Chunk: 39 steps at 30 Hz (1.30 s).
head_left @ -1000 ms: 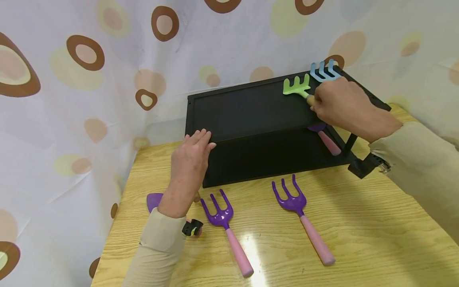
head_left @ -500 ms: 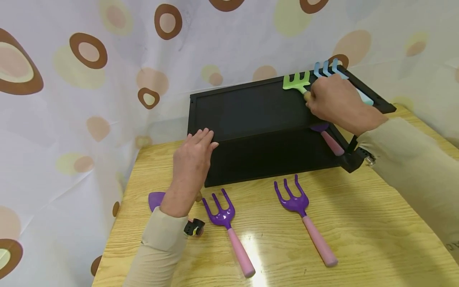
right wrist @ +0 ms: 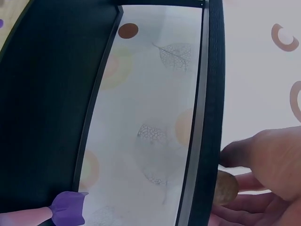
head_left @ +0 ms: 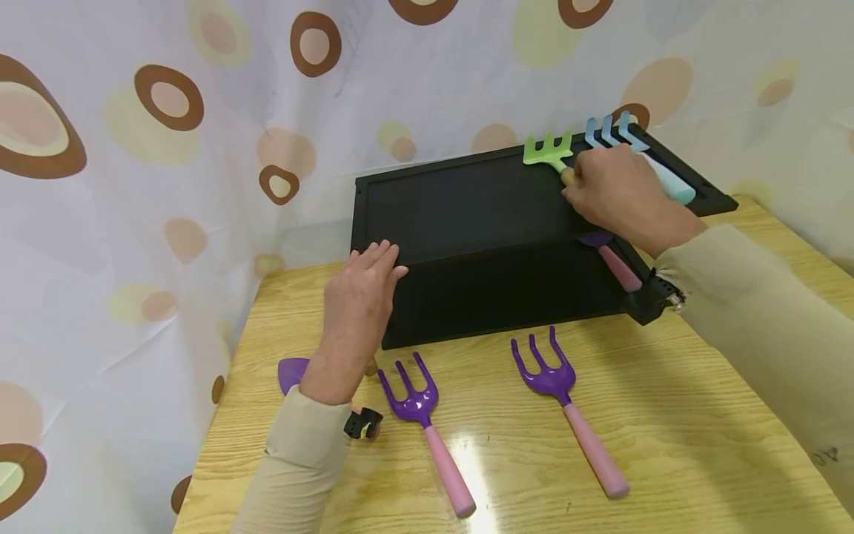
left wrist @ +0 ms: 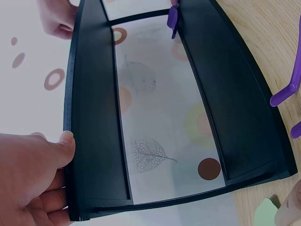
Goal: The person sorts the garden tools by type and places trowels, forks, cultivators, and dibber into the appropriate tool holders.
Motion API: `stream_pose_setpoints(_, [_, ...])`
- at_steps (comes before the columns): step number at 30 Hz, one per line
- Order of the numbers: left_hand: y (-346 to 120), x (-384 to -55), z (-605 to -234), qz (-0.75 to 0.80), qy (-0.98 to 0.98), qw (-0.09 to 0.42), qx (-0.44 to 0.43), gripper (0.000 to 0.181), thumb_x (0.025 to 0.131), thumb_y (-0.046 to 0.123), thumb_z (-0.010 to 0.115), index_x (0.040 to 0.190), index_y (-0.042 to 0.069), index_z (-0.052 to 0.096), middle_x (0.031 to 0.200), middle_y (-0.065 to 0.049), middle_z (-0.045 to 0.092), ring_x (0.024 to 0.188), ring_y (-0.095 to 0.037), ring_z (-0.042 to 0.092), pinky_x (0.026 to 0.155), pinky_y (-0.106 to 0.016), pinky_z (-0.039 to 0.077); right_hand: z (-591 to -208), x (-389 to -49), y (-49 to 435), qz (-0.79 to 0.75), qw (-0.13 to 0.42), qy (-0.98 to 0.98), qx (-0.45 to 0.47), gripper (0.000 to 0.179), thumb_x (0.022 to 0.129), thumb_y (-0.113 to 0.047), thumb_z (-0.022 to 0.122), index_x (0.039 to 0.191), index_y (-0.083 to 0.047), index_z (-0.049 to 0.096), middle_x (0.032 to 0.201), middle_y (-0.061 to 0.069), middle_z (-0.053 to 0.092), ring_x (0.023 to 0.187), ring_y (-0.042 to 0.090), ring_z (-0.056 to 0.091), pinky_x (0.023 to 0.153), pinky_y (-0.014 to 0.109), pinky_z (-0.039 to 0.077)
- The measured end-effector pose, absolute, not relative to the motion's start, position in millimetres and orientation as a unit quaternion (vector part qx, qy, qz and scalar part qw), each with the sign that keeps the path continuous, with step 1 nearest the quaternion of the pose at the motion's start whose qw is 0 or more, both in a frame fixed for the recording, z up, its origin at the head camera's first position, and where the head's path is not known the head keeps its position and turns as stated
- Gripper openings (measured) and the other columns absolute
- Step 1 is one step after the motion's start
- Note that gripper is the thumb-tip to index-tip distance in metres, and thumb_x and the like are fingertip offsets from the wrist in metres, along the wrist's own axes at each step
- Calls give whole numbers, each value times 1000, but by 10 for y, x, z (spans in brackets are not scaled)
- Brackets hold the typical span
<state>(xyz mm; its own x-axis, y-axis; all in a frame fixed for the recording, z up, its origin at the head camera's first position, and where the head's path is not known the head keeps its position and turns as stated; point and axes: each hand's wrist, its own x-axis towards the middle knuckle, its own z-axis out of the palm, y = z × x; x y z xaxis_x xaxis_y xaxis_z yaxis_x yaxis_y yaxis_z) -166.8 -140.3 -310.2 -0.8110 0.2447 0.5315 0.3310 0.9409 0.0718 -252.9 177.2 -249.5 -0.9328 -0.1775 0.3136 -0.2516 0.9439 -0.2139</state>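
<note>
In the head view my right hand (head_left: pixel 617 182) grips the wooden handle of a green hand rake (head_left: pixel 548 153) at the top of a black two-tier shelf (head_left: pixel 460 204). The handle's rounded wooden end (right wrist: pixel 225 187) shows between the fingers in the right wrist view. Right beside that hand, a blue hand rake (head_left: pixel 670 180) lies along the top tier's right end. My left hand (head_left: pixel 356 311) rests with fairly straight fingers on the shelf's front left corner. On the lower tier lies a purple trowel (right wrist: pixel 68 208) with a pink handle, partly hidden in the head view.
Two purple hand forks, the left one (head_left: pixel 416 404) and the right one (head_left: pixel 550 380), lie on the wooden table (head_left: pixel 520 460) before the shelf. A purple blade (head_left: pixel 291 373) shows beside my left wrist. Behind hangs a patterned curtain (head_left: pixel 220 245).
My right hand has shifted a little left with the green rake, uncovering the blue rake's handle. My left hand stays at the shelf corner.
</note>
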Motion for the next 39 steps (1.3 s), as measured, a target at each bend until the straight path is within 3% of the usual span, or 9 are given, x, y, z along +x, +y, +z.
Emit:
stream_pose_setpoints(9, [-1417,-1660,-3116,-79,-949,265,-149,38,100,27,58,131,8,64,133,-10,64,125,-25,61,107,-40,46,-2524,-2337,1822,130,153,-972,124,35,100,-24,50,77,0,59,61,10,50,57,24,51,50,32,35])
stream_pose_setpoints(12, [-1439,-1662,-3110,-80,-949,267,-149,38,100,27,57,132,8,64,133,-11,64,126,-25,61,108,-40,45,-2537,-2269,1837,131,163,-968,141,26,96,-18,53,90,4,66,73,18,64,61,26,57,51,34,43])
stream_pose_setpoints(16, [-1466,-1671,-3103,-84,-947,272,-152,37,100,26,57,131,7,64,133,-11,64,125,-25,61,107,-41,46,-2544,-2226,1838,142,158,-965,151,27,93,-14,57,107,6,68,95,24,72,73,31,66,64,44,56])
stream_pose_setpoints(19, [-1479,-1673,-3113,-86,-946,272,-154,37,100,25,57,130,6,65,132,-11,65,125,-26,61,107,-42,46,-2543,-2205,1838,141,147,-968,147,29,95,-16,58,112,6,67,101,25,72,81,34,67,72,49,56])
stream_pose_setpoints(22, [-1492,-1669,-3123,-90,-946,270,-154,37,100,25,56,130,6,65,132,-12,65,125,-26,61,107,-42,45,-2535,-2152,1842,138,138,-972,134,32,97,-22,58,116,2,67,107,24,71,88,37,66,72,52,55])
stream_pose_setpoints(33, [-1534,-1661,-3123,-93,-944,276,-154,37,101,25,55,132,6,64,133,-12,64,125,-26,61,108,-42,45,-2552,-1722,1856,178,215,-950,141,23,96,-22,61,109,-5,70,105,18,70,94,34,63,73,54,50])
stream_pose_setpoints(39, [-1536,-1665,-3124,-91,-944,277,-154,37,101,25,55,132,7,64,133,-11,64,125,-26,61,108,-42,45,-2637,-1492,1879,192,244,-935,172,18,92,-16,67,105,-5,71,102,13,71,90,29,65,67,44,49])
